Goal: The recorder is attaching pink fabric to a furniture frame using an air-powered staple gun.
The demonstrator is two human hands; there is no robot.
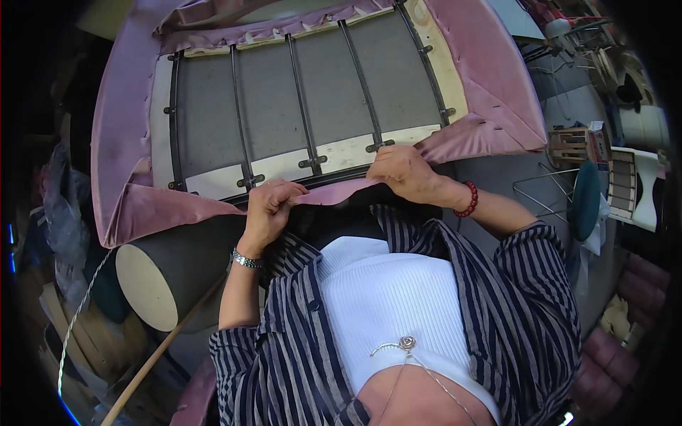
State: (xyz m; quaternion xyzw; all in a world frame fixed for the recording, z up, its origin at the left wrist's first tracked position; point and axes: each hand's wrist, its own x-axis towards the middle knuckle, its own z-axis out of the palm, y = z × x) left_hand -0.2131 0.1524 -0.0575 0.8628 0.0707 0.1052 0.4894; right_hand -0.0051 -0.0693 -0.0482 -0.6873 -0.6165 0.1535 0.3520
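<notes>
Cloth: pink, folded over the frame at its near-left corner, lying along the near edge between the hands; best drawn with even tension, smoothing slack sideways.
Left hand: narrow pinch on the cloth, left of the near edge's middle.
Bars: five, dark; best kept uncovered.
Right hand: narrow pinch on the cloth, right of middle; fingertips partly hidden.
</notes>
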